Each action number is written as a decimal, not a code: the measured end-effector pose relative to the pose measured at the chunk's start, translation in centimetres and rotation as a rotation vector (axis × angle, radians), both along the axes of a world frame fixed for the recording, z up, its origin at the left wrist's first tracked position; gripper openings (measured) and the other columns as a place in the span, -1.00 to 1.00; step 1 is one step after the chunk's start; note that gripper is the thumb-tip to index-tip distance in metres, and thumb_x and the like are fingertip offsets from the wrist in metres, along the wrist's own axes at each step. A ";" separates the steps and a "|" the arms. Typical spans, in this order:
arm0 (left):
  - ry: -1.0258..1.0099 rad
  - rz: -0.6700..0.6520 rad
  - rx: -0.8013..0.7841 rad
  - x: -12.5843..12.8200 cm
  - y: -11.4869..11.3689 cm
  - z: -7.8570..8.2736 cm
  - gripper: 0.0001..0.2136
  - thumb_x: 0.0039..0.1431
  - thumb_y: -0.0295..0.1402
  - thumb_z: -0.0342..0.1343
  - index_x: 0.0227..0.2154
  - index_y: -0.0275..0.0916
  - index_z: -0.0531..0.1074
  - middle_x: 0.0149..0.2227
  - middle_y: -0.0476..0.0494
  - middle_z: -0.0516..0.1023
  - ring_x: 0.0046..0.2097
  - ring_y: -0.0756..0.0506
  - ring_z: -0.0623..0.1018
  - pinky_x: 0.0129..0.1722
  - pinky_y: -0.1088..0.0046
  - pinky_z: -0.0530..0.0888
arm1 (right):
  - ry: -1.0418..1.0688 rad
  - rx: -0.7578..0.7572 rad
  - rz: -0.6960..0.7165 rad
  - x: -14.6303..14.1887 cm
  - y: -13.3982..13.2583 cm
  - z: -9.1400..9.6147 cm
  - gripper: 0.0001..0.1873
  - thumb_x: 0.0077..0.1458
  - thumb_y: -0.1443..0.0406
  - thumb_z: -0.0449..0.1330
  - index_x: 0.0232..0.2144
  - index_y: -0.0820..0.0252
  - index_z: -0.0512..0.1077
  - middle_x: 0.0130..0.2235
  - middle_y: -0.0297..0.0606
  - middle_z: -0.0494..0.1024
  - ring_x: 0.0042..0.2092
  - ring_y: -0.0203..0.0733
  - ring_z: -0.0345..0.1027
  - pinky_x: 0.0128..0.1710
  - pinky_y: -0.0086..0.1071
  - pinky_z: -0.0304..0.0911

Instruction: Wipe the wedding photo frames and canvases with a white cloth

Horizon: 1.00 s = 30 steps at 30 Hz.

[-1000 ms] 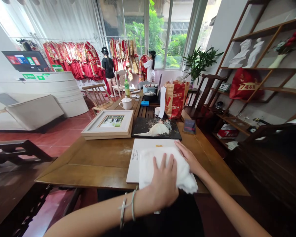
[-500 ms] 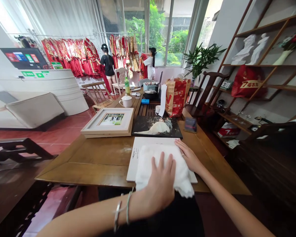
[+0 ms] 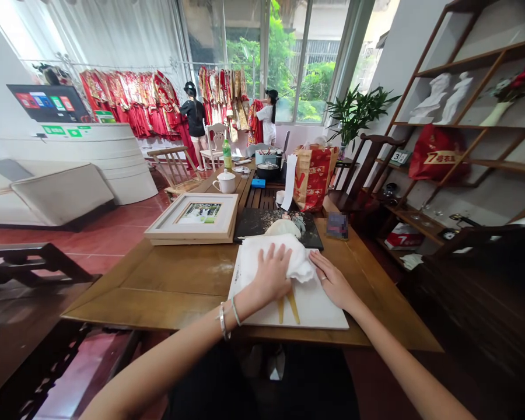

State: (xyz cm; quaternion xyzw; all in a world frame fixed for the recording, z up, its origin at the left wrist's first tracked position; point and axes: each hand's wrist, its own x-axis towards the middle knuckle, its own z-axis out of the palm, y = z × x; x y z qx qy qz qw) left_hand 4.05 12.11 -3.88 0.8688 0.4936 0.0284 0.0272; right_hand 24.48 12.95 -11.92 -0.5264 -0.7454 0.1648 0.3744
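Observation:
A folded white cloth (image 3: 303, 265) lies over the far part of a white panel (image 3: 262, 317) on the table. My left hand (image 3: 273, 271), with bracelets at the wrist, presses flat on the cloth with its fingers spread. My right hand (image 3: 332, 279) rests with fingers stretched out along the panel's right side, beside the cloth. Two tapering yellow strips (image 3: 293, 306) show on the near part of the panel. Just beyond is a dark picture panel (image 3: 254, 221), partly covered by the cloth's far edge.
Left on the wooden table (image 3: 157, 286) are stacked picture frames (image 3: 166, 224). Farther back stand a lidded white mug (image 3: 226, 182), a green bottle (image 3: 226, 154) and a red-and-tan paper bag (image 3: 315, 178). Two people stand by racks of red garments (image 3: 131, 102).
My left hand has slid the cloth away from me, toward the dark picture panel. The panel's near part and its yellow strips have come into view. My right hand stays at the right side.

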 end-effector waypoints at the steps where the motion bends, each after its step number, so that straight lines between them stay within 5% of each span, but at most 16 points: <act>1: 0.001 0.013 -0.002 -0.4 0.3 -0.1 -0.36 0.03 -0.38 -0.05 0.22 -0.33 -0.01 0.28 -0.24 -0.02 0.27 -0.31 -0.05 0.15 -0.03 0.03 | -0.005 0.000 -0.005 0.0 0.0 0.0 -0.54 0.15 0.33 -0.08 0.09 0.17 0.29 0.19 -0.17 0.24 0.25 -0.10 0.00 0.24 -0.02 -0.09; 6: 0.028 0.065 -0.014 -3.1 -1.6 -0.1 -0.32 -0.03 -0.45 -0.05 0.23 -0.33 -0.03 0.29 -0.25 -0.07 0.27 -0.34 -0.10 0.17 -0.03 -0.01 | -0.012 -0.006 -0.006 -0.2 -0.2 0.3 -0.54 0.15 0.34 -0.09 0.09 0.15 0.29 0.19 -0.19 0.25 0.25 -0.09 0.01 0.24 0.00 -0.08; 15: 0.071 -0.015 -0.157 -6.5 -11.3 0.1 -0.18 -0.15 -0.41 0.00 0.26 -0.24 -0.13 0.32 -0.19 -0.22 0.28 -0.34 -0.27 0.18 -0.06 -0.11 | -0.023 -0.018 -0.011 -0.3 -0.3 0.5 -0.54 0.17 0.33 -0.10 0.10 0.13 0.27 0.19 -0.21 0.25 0.25 -0.09 0.01 0.24 0.00 -0.09; 18: 0.067 -0.022 -0.125 -6.9 -9.7 0.3 -0.19 -0.16 -0.43 0.01 0.25 -0.22 -0.09 0.31 -0.19 -0.14 0.28 -0.33 -0.17 0.18 -0.03 -0.06 | -0.040 -0.026 -0.015 -0.4 -0.4 0.6 -0.54 0.17 0.33 -0.11 0.11 0.17 0.27 0.20 -0.17 0.24 0.25 -0.09 -0.01 0.24 -0.01 -0.08; 25: 0.055 -0.082 0.029 -7.3 0.7 -0.3 -0.32 -0.05 -0.41 0.00 0.21 -0.32 0.00 0.28 -0.28 -0.04 0.28 -0.30 -0.08 0.19 0.04 -0.02 | -0.036 -0.020 -0.017 -0.4 -0.3 0.7 -0.53 0.16 0.33 -0.10 0.09 0.23 0.29 0.19 -0.14 0.25 0.25 -0.08 0.00 0.25 -0.02 -0.09; 30: 0.063 -0.112 0.015 -7.7 1.6 0.0 -0.38 -0.02 -0.47 -0.05 0.19 -0.31 0.06 0.29 -0.30 -0.08 0.28 -0.31 -0.09 0.16 0.02 0.04 | -0.049 -0.034 -0.021 -0.4 -0.5 0.8 -0.53 0.16 0.33 -0.12 0.10 0.23 0.28 0.20 -0.14 0.24 0.26 -0.10 -0.01 0.25 -0.03 -0.09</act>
